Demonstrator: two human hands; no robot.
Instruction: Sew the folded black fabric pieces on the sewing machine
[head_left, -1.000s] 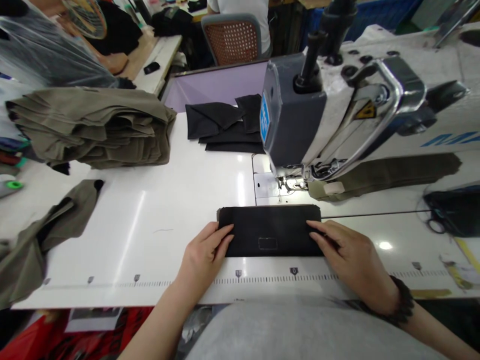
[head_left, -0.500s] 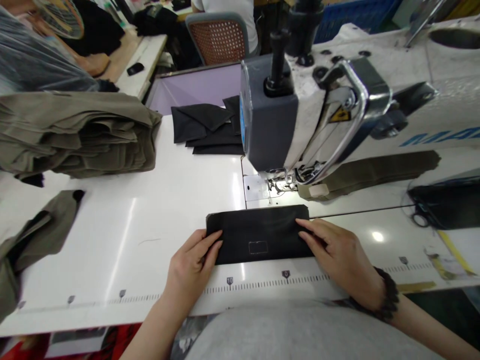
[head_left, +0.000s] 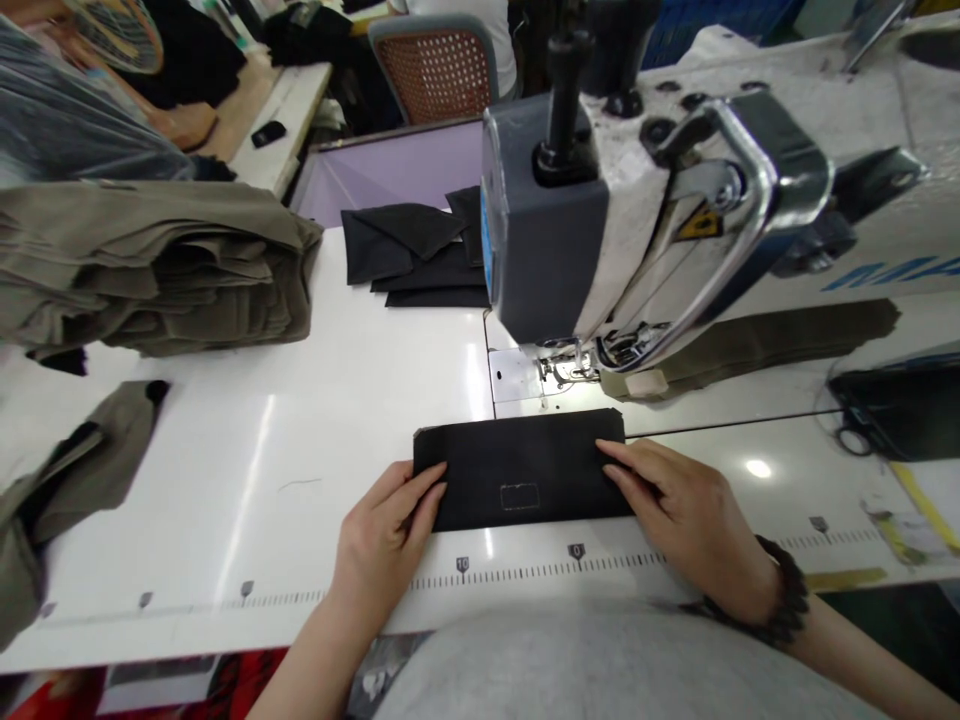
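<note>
A black rectangular fabric piece [head_left: 555, 465] with a small stitched or marked rectangle lies in front of the sewing machine [head_left: 555, 220], close to the table's front edge. Its left end is pinched by my left hand [head_left: 386, 530], thumb and forefinger on top. At the opposite end my right hand [head_left: 686, 515] grips the piece the same way, a dark beaded bracelet round its wrist. The fabric's far edge sits a little short of the lit presser foot [head_left: 566, 370]. The fingers underneath are hidden.
Folded olive fabric [head_left: 157, 270] is heaped at the left, with a loose olive piece [head_left: 97, 460] below it. Black pieces [head_left: 412, 255] lie behind the machine head's left side. An olive strip [head_left: 780, 345] runs under the arm. A person [head_left: 465, 40] sits beyond, by a chair [head_left: 435, 70].
Almost nothing differs. The view has shifted slightly, and both hands keep their hold on the black fabric piece in about the same place.
</note>
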